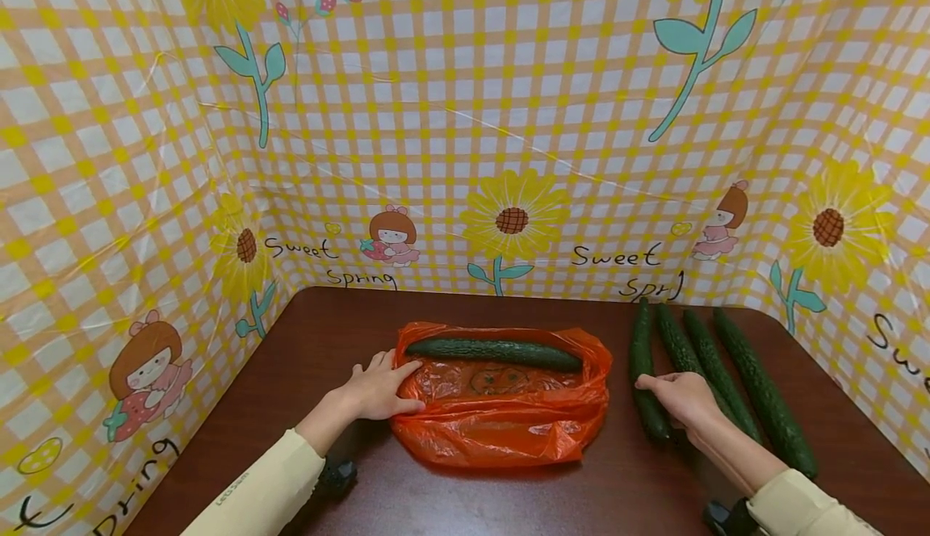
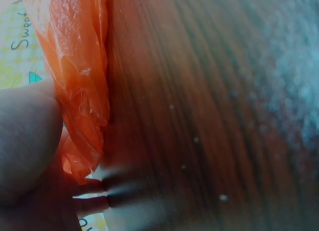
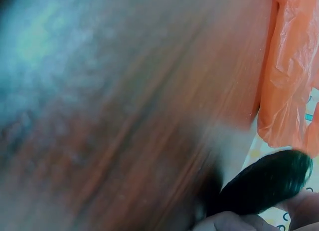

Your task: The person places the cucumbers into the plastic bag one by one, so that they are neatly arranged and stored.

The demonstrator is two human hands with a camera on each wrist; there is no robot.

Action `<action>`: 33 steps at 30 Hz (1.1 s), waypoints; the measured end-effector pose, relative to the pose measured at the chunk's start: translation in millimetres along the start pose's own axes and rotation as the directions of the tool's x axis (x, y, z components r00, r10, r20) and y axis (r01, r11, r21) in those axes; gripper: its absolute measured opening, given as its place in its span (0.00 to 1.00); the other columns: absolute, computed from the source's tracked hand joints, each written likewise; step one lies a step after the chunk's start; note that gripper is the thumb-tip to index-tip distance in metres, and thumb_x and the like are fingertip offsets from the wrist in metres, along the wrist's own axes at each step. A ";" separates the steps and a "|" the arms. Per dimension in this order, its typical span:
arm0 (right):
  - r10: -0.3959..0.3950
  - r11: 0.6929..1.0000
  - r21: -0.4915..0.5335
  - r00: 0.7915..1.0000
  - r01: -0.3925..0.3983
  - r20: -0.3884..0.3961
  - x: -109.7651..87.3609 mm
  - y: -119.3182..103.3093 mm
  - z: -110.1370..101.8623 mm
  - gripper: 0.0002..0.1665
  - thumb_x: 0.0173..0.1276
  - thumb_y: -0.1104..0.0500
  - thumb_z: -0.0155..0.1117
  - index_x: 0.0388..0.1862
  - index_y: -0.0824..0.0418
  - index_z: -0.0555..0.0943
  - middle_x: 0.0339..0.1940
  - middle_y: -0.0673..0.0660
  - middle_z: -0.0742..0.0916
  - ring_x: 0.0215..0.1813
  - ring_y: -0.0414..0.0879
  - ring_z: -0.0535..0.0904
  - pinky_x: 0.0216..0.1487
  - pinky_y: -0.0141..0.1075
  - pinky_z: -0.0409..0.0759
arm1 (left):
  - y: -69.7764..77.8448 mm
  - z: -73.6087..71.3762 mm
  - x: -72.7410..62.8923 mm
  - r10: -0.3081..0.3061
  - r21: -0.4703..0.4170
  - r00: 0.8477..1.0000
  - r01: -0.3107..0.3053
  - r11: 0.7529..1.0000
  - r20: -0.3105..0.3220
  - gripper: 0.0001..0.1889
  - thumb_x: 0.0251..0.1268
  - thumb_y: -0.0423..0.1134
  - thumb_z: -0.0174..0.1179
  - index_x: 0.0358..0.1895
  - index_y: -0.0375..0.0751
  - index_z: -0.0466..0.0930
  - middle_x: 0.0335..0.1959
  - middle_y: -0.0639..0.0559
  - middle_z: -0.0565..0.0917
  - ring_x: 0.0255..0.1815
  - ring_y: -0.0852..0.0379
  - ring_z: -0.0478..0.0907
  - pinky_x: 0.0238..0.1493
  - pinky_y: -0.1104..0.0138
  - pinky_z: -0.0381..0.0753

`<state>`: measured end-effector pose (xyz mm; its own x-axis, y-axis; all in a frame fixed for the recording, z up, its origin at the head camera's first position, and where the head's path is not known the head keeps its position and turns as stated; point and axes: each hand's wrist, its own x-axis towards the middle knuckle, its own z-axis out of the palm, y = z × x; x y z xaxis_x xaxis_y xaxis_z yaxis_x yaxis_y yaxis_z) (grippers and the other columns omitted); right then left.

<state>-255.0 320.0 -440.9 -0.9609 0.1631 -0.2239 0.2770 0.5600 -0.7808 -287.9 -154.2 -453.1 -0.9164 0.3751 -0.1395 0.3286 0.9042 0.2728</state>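
Note:
An orange-red plastic bag lies with its mouth spread, and one dark green cucumber rests along the far side inside it. At the bag's left edge my left hand lies with fingers spread, its thumb and index finger on the plastic. The left wrist view has the bag's crumpled edge beside that hand. To the right of the bag, my right hand grips another cucumber near its lower part, thumb on top. The right wrist view catches the near end of this gripped cucumber.
Three more cucumbers lie side by side, slanting, right of the gripped one; my right hand and forearm partly cover some. The dark brown table is enclosed by a checked, flowered cloth at the back and sides.

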 end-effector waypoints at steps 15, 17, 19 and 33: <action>-0.079 0.972 -0.225 0.996 0.070 -0.029 0.0 -4.7 -7.3 0.25 0.70 0.44 0.60 0.31 0.64 0.88 0.45 0.72 0.85 0.43 0.65 0.80 0.40 0.51 0.80 | 0.5 -1.4 0.1 -0.001 0.009 1.000 0.001 1.000 -0.001 0.41 0.63 0.64 0.63 0.77 0.53 0.65 0.77 0.33 0.58 0.77 0.34 0.53 0.67 0.28 0.55; -0.091 0.963 -0.257 0.995 0.076 -0.048 -0.2 -7.4 -5.6 0.24 0.69 0.45 0.62 0.20 0.60 0.83 0.24 0.61 0.83 0.28 0.54 0.77 0.29 0.44 0.76 | 0.3 -0.9 0.0 -0.002 0.005 1.000 0.002 1.000 0.000 0.41 0.63 0.64 0.63 0.77 0.53 0.65 0.78 0.33 0.57 0.78 0.34 0.53 0.67 0.28 0.55; -0.102 0.955 -0.285 0.993 0.084 -0.050 -0.3 -8.7 -4.4 0.26 0.68 0.46 0.64 0.12 0.55 0.74 0.13 0.50 0.72 0.19 0.46 0.67 0.22 0.39 0.68 | 0.3 -0.4 -0.1 -0.003 0.000 1.000 0.003 1.000 0.000 0.41 0.63 0.64 0.63 0.77 0.53 0.65 0.78 0.33 0.57 0.78 0.34 0.52 0.67 0.28 0.54; -0.250 0.856 -0.474 0.968 0.204 -0.034 2.6 -6.0 -7.3 0.23 0.65 0.53 0.69 0.32 0.76 0.80 0.22 0.63 0.80 0.18 0.44 0.70 0.21 0.38 0.69 | -0.6 -0.3 -0.3 -0.006 0.005 1.000 0.006 1.000 0.001 0.41 0.63 0.64 0.62 0.77 0.53 0.65 0.78 0.32 0.57 0.78 0.34 0.52 0.67 0.28 0.54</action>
<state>-259.2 323.0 -432.5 -0.9990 0.0457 -0.0014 0.0417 0.8980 -0.4381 -287.9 -154.9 -452.9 -0.9180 0.3701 -0.1425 0.3244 0.9075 0.2670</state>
